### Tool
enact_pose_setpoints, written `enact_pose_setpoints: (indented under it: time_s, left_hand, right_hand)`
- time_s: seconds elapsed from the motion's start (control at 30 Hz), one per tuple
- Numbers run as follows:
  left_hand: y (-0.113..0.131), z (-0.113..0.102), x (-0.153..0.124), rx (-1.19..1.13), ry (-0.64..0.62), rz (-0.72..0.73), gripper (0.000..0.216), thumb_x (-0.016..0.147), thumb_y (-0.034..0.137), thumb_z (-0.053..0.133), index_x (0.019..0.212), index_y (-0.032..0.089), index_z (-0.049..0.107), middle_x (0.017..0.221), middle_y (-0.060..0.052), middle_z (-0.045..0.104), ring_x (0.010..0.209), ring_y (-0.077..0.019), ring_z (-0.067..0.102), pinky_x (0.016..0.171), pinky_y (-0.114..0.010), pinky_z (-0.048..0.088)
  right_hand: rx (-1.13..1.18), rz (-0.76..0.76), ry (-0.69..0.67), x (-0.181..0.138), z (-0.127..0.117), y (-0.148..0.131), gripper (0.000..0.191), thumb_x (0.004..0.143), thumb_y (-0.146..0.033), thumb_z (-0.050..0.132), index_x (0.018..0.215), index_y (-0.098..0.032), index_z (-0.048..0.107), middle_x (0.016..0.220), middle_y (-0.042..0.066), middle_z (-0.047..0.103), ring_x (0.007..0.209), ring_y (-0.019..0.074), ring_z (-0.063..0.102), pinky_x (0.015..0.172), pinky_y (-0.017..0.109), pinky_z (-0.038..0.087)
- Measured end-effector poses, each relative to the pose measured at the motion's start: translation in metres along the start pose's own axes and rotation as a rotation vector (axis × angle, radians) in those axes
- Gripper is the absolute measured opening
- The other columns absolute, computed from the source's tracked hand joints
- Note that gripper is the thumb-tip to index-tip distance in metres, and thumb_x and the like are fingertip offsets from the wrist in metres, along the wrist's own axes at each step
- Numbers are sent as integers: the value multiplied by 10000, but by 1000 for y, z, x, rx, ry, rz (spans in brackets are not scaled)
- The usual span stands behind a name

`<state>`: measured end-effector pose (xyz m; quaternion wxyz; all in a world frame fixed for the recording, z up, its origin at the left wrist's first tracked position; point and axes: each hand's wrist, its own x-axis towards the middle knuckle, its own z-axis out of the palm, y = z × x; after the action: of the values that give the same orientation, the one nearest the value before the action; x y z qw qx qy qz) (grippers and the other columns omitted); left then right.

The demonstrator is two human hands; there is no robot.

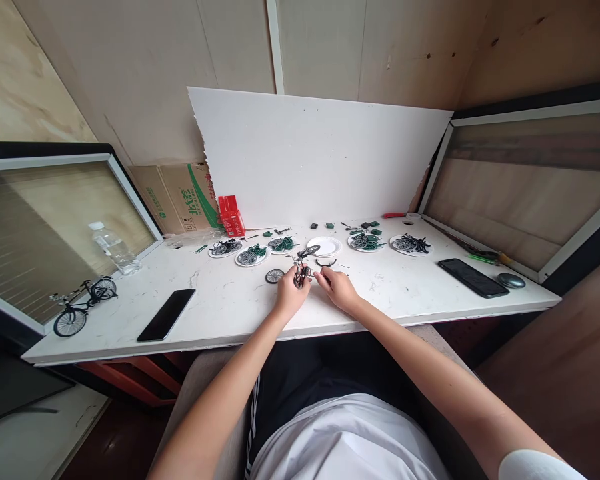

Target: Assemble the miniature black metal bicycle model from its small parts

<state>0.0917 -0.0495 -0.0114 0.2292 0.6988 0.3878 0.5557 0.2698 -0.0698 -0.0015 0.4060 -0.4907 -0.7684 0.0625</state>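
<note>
A partly built model bicycle (pixel 303 268) is in my left hand (pixel 291 293), its fingers closed around the dark frame near the front of the table. One of its wheels points away from me, toward the paper plates. Just to the right, my right hand (pixel 341 291) is closed in a pinch, its fingertips close to the bicycle. Whatever it pinches is too small to make out. Left of my left hand lies a loose spoked wheel (pixel 275 276). A thin curved black part (pixel 325 263) rests beyond my right fingertips.
Paper plates with black and green parts, such as a plate (pixel 253 261), line the back. A complete model bicycle (pixel 85 303), a bottle (pixel 114 248) and a phone (pixel 167 315) are at left. Another phone (pixel 473 277) and a mouse (pixel 511 281) lie right.
</note>
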Motion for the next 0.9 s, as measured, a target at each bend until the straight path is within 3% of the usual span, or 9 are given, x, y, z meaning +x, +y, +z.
enact_pose_setpoints:
  time_s: [0.13,0.37,0.57,0.77,0.9]
  left_hand:
    - [2,0,0,-7,-9,2,308,852,143,660,1156,185,673,1139,-136,768,1056,-265,757,988,-440,597]
    - [4,0,2,-33,20,-16,320,843,144,668,1162,170,678,1142,-144,765,1058,-258,753,988,-435,602]
    - [3,0,2,-43,25,-22,311,849,138,657,1158,170,676,1146,-144,765,1054,-254,755,984,-428,606]
    - [1,0,2,-54,18,-23,306,856,140,656,1160,168,670,1151,-152,763,1066,-268,755,992,-444,598]
    - [2,0,1,-45,8,-20,315,850,137,666,1162,177,674,1144,-145,767,1048,-260,759,985,-434,600]
  right_hand:
    - [23,23,-28,0,-2,-4,391,1057,-494,340,758,-246,384,620,-4,541,538,174,492,561,269,295]
    - [84,-10,-19,-2,-3,-7,163,985,-397,467,948,-238,461,811,22,659,660,193,600,613,276,391]
    - [147,-56,-2,-3,-1,-6,187,1019,-415,439,941,-246,451,922,59,723,717,209,654,640,291,426]
    - [125,-28,6,-1,-1,-4,274,1034,-463,443,870,-243,444,863,47,723,663,199,635,606,275,389]
    - [36,-9,1,-1,1,-1,376,1050,-499,392,778,-241,423,685,15,626,559,175,537,566,267,321]
